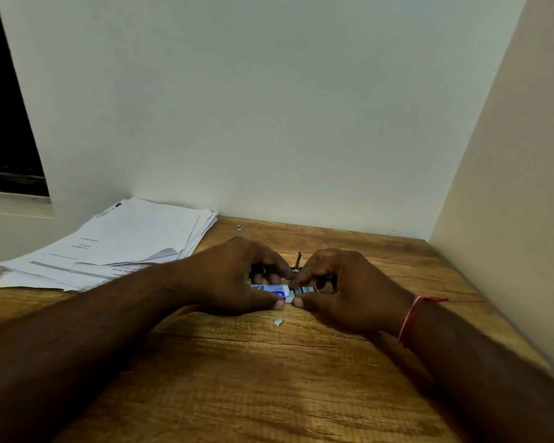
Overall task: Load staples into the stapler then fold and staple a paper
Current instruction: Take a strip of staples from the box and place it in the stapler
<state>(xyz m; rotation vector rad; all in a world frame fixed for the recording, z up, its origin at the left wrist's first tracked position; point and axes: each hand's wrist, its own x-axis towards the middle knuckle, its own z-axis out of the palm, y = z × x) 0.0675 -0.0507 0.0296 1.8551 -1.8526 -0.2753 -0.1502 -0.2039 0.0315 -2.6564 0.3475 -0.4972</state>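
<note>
Both hands meet at the middle of the wooden desk (pixel 269 362). My left hand (pixel 234 276) grips a small blue and white staple box (pixel 271 290) between thumb and fingers. My right hand (pixel 343 289) pinches a grey strip of staples (pixel 304 290) that sticks out of the box's right end. Behind the hands, part of a metal stapler (pixel 298 262) shows, with its top arm raised; the rest is hidden by my fingers. A stack of printed papers (pixel 119 247) lies at the desk's back left.
A small torn scrap (pixel 278 321) lies just in front of the hands. A tiny metal piece (pixel 238 227) sits near the back wall. Walls close the desk at the back and right. A red thread band is on my right wrist (pixel 410 321).
</note>
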